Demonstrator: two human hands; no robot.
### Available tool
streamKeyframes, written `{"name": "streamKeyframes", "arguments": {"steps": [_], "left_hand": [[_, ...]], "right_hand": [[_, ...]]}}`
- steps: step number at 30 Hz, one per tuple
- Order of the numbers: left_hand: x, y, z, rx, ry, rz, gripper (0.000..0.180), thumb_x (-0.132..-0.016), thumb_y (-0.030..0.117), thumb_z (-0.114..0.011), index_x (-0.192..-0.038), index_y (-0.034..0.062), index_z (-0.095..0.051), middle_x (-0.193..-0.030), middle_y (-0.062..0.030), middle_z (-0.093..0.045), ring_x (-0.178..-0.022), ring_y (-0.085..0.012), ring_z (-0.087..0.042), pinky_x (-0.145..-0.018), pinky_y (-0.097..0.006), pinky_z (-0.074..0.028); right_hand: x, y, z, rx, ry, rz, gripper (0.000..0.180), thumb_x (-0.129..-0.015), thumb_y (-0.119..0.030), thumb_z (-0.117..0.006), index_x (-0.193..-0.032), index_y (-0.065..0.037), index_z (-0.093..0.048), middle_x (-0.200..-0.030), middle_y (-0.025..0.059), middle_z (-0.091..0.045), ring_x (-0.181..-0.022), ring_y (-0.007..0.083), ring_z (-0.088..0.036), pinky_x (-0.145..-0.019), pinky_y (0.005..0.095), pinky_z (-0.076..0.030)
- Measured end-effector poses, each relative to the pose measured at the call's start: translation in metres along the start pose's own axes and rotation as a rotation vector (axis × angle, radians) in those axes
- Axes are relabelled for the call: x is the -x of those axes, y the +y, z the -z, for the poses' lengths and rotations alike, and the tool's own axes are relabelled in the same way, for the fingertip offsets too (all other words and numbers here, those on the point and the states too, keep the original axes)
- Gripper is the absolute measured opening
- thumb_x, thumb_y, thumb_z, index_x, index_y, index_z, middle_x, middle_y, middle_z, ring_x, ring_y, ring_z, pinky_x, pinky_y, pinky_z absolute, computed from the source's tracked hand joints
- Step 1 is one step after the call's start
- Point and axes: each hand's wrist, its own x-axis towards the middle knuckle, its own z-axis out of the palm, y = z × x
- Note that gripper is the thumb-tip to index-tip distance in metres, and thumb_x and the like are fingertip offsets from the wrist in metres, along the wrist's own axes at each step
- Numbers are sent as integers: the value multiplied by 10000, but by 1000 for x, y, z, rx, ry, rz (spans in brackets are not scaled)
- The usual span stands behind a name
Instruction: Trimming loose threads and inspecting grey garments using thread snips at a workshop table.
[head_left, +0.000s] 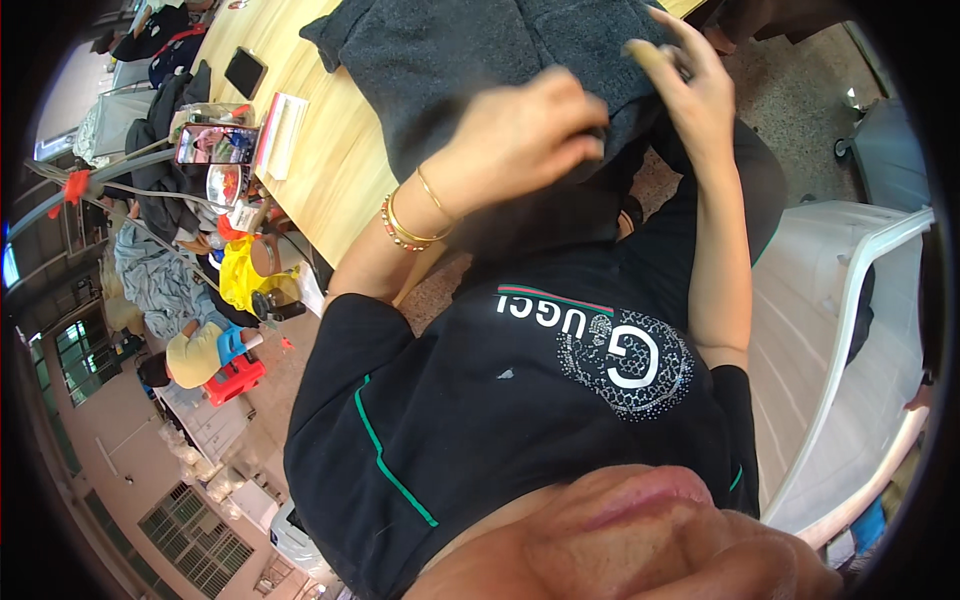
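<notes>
A dark grey, thick woolly garment (450, 70) is spread over the near edge of the light wood table and hangs down toward my lap. My left hand (535, 125), with gold bracelets at its wrist, is over the cloth's lower part; motion smears its fingers, so I can't tell whether they grip it. At the cloth's right edge is my right hand (695, 85), thumb and forefinger stretched apart and the other fingers partly bent. No object shows clearly in it.
The wood table (335, 190) carries a black phone-like slab (245, 73) and a white pad with a red edge (282, 135). A lit phone (215, 144) is on a stand at left. Farther left, a person sits by a red stool (235, 381). A white bin (820, 300) stands at right.
</notes>
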Motion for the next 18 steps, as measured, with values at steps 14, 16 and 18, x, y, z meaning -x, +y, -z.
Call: {"name": "streamKeyframes", "arguments": {"steps": [14, 16, 18], "left_hand": [[11, -134, -19, 693, 774, 466, 201, -884, 147, -729, -1048, 32, -716, -871, 40, -685, -698, -19, -572, -565, -153, -404], [20, -144, -11, 975, 904, 513, 187, -865, 120, -740, -1044, 69, -720, -889, 42, -704, -673, 0, -565, -533, -152, -378], [25, -137, 1, 1060, 987, 475, 163, -881, 97, -716, -1042, 81, -706, -908, 28, -713, -693, -20, -601, -539, -153, -398]], "right_hand": [[-28, 36, 56, -183, 184, 45, 194, -939, -141, -668, -1069, 0, -700, -974, 41, -710, -875, 89, -643, -782, 206, -490], [-24, 18, 61, -203, 181, -16, 238, -927, -149, -685, -1112, 2, -695, -882, 1, -684, -781, 57, -601, -708, 194, -465], [-20, 6, 49, 93, 79, -97, 325, -899, -194, -727, -1148, 11, -685, -792, -35, -619, -693, 38, -520, -629, 194, -415]]}}
